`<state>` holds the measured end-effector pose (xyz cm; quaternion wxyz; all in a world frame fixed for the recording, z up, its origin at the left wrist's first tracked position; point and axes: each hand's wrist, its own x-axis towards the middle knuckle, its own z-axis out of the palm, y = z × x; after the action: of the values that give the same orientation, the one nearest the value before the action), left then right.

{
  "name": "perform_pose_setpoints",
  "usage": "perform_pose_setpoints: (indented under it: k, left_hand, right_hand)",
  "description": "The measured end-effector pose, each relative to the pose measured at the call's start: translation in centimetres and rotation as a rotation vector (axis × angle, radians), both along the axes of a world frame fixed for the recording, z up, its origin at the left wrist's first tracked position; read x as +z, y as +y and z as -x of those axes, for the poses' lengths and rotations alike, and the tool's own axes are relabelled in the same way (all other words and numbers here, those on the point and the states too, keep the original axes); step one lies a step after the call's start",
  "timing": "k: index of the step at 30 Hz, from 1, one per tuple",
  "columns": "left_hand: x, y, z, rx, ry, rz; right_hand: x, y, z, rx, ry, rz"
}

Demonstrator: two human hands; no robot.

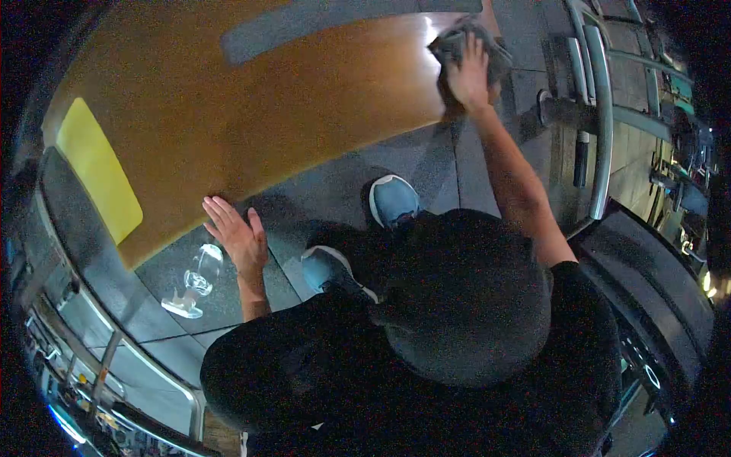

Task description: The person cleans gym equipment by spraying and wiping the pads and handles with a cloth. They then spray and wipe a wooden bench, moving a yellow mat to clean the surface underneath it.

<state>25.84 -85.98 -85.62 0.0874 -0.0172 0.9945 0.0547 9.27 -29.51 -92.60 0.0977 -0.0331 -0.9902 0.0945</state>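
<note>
A wooden tabletop or board (266, 137) with a glossy brown surface stretches across the upper left. My right hand (470, 76) lies on a bunched dark grey cloth (495, 61) at the board's right end, its fingers stretched out over the fabric. Beside the hand, a bright reflection shines on the wood. My left hand (237, 238) is open with fingers extended, the fingertips at the board's near edge. On the floor below it, a clear spray bottle (202, 273) with a white head lies left of my left hand.
A yellow panel (99, 171) lies along the board's left end, and a grey strip (327, 30) along its far side. Metal rails (601, 122) stand at the right, with another metal frame (95, 305) at the left. My shoes (394, 199) rest on dark floor tiles.
</note>
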Motion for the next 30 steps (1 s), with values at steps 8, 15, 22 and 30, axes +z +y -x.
perform_pose_setpoints:
  k: [8,15,22,30]
  left_hand:
    - [-0.7,-0.5,-0.2,-0.026,0.038,-0.043]
    - [-0.2,-1.1,-0.3,-0.085,-0.011,0.175]
    - [1.3,-0.6,0.0,-0.087,-0.036,0.127]
    - [1.2,-0.3,0.1,-0.071,-0.049,0.087]
  right_hand:
    - [8.6,-31.7,0.5,0.775,-0.463,0.487]
    - [5.3,-38.6,-0.2,1.168,-0.244,0.210]
    - [6.2,-14.0,5.4,0.474,-0.289,0.172]
    - [-0.2,2.4,7.5,0.047,0.013,0.014]
